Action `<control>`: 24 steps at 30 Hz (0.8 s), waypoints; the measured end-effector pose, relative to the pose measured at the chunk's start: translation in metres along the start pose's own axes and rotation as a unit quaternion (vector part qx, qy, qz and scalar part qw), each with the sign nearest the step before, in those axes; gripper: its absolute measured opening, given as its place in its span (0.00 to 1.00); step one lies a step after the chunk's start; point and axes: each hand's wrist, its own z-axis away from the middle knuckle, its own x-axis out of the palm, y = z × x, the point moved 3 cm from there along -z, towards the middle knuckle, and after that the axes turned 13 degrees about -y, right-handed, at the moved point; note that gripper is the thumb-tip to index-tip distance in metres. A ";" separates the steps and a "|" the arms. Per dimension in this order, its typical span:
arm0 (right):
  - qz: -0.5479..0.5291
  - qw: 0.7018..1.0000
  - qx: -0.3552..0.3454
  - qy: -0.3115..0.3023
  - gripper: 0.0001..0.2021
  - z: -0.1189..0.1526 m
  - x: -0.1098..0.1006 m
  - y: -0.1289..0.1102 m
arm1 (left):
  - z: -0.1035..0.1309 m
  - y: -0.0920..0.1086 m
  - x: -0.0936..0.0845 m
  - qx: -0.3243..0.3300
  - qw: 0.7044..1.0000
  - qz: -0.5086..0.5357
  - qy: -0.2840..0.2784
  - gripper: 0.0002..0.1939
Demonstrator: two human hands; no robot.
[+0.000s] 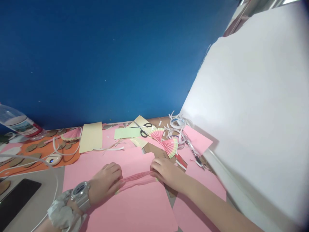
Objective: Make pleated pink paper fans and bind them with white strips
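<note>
A narrow strip of pleated pink paper (137, 176) stretches between my two hands, low over a large pink sheet (135, 206). My left hand (107, 178), with a watch and a pale scrunchie at the wrist, is closed on the strip's left end. At the other end my right hand (166, 172) pinches the folds; its fingertips partly hide the paper. Pale green edging shows at both ends of the strip. Just beyond my right hand lies a pink pleated paper bow (166, 141) with pale green edges.
Black-handled scissors (144, 130) lie behind on green and yellow paper. A pen (196, 156) and a coil of white strips (177, 125) are at the right. Leftward are a phone (18, 203), a plastic bottle (21, 124) and a cable. A blue panel (108, 64) stands behind.
</note>
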 end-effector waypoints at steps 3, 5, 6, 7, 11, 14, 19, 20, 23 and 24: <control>-0.001 1.000 -0.001 -0.004 0.08 0.000 -0.002 0.000 | 0.001 -0.003 -0.001 -0.004 1.000 0.007 -0.010 0.08; 0.001 1.000 -0.001 -0.005 0.08 0.000 -0.002 0.000 | 0.002 -0.005 -0.001 -0.001 1.000 0.004 -0.014 0.07; 0.003 1.000 0.000 -0.004 0.08 0.000 -0.002 0.000 | 0.002 -0.006 -0.001 0.001 1.000 -0.002 -0.013 0.07; 0.006 1.000 0.001 -0.003 0.09 0.000 -0.001 0.001 | 0.002 -0.006 -0.001 0.001 1.000 -0.010 -0.012 0.07; 0.023 1.000 0.005 0.001 0.10 0.001 0.001 0.002 | 0.003 -0.005 0.000 -0.013 0.998 -0.061 0.009 0.09; 0.040 0.999 0.007 0.002 0.11 0.003 0.003 0.002 | 0.003 -0.002 0.004 -0.027 0.993 -0.108 0.027 0.10; 0.068 0.998 0.004 0.004 0.11 0.005 0.009 0.003 | 0.006 0.000 0.010 -0.018 0.985 -0.164 0.046 0.08; 0.074 0.997 0.001 0.003 0.10 0.006 0.010 0.003 | 0.007 0.000 0.011 -0.011 0.984 -0.170 0.047 0.08; 0.092 0.996 -0.014 -0.003 0.08 0.009 0.013 0.003 | 0.010 -0.001 0.013 0.005 0.981 -0.182 0.059 0.07; 0.098 0.995 -0.019 -0.005 0.08 0.010 0.014 0.003 | 0.010 -0.002 0.014 0.008 0.980 -0.186 0.065 0.08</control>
